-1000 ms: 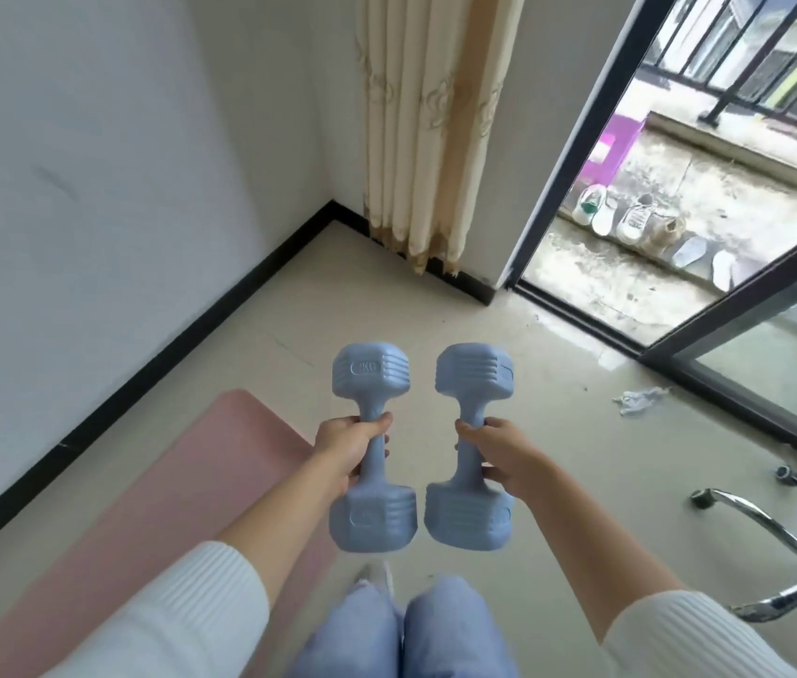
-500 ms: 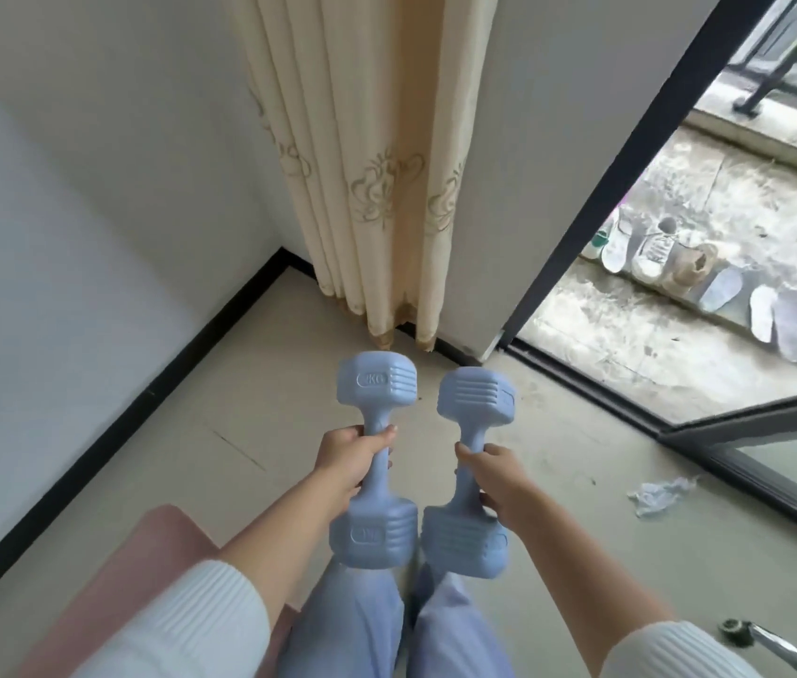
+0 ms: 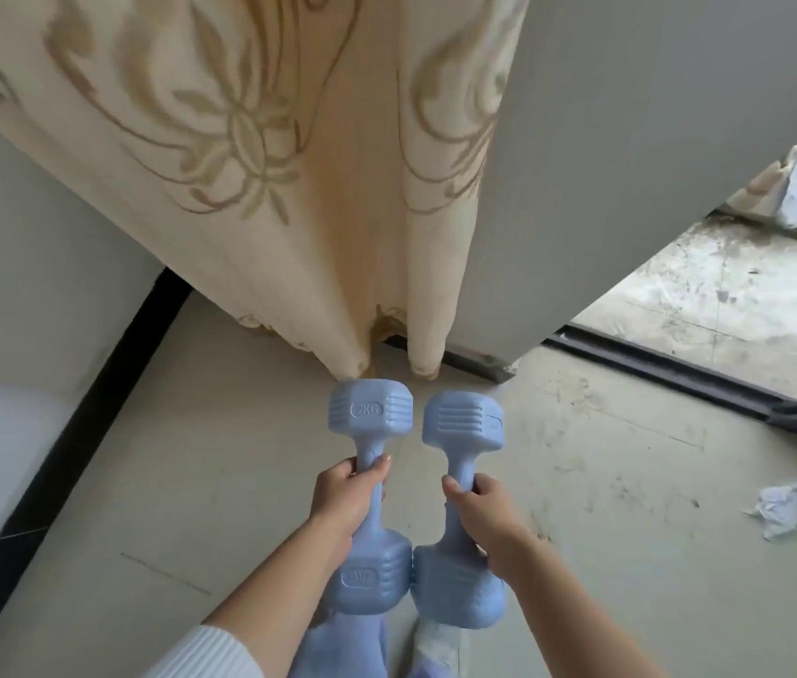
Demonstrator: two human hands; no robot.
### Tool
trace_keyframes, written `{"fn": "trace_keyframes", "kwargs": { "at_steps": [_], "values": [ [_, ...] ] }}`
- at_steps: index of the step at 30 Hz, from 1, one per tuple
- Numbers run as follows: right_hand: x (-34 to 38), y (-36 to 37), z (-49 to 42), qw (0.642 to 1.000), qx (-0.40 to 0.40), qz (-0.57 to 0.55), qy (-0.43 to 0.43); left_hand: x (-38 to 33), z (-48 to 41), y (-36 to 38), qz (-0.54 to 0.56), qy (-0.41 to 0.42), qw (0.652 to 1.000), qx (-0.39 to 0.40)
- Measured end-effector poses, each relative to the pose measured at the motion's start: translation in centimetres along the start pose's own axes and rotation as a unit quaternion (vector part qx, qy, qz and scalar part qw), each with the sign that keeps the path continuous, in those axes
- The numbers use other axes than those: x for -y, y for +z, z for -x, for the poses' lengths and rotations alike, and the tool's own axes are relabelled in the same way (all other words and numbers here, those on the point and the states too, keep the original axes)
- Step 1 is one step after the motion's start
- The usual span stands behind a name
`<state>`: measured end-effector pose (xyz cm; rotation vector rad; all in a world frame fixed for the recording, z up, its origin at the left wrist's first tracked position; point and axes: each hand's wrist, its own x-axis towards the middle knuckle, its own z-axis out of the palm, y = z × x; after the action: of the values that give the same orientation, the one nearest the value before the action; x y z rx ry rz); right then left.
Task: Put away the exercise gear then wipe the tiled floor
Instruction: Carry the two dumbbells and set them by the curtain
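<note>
Left hand: the left hand (image 3: 345, 499), low and centre in the frame, is wrapped closed around the narrow shaft of the left dumbbell (image 3: 368, 496), thumb across the top.
Right hand: the right hand (image 3: 482, 518), just right of it, is closed the same way around the shaft of the right dumbbell (image 3: 460, 511).
Where the dumbbells are: both are held in the air, lower centre of the frame, side by side and pointing away from the person; their near heads look to be touching or nearly so, their far heads stand a little apart, just short of the curtain hem.
Handling: pale blue moulded shells, stiff, with ribbed blocky heads; the left one is stamped 2KG (so hefty for its size, I judge, and likely to thud on tile if dropped). The smooth surface may be a bit slippery.
Where to hold: the waist between the heads, as both hands do now; the flared heads would stop a sliding grip.
Floor: the tiled floor (image 3: 220, 482) beneath is pale, with smudges towards the right of the frame and a crumpled cloth (image 3: 795, 506) lying at right.
Surroundings: a cream patterned curtain (image 3: 289, 188) hangs in the upper centre; a dark door track (image 3: 656, 364) runs at right.
Stage: putting the gear away, I judge; wiping is not yet begun.
</note>
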<state>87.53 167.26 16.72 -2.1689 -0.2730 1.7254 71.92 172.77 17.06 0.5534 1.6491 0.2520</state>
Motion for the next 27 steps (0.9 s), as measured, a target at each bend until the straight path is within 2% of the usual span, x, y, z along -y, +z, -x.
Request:
{"fn": "trace_keyframes", "kwargs": {
  "at_steps": [11,19,27],
  "values": [
    [-5.8,3.8,-21.7,0.998,-0.020,-0.055,-0.010,6.1,-21.4,4.9,-0.061,0.035,0.997,0.034],
    [-4.7,4.5,-30.8,0.995,-0.017,-0.071,-0.066,5.2,-28.7,5.7,-0.087,0.079,0.992,0.055],
    [-4.0,5.5,-34.2,0.992,0.001,-0.091,-0.087,2.9,-32.3,6.1,-0.115,0.121,0.983,0.078]
  ]
}}
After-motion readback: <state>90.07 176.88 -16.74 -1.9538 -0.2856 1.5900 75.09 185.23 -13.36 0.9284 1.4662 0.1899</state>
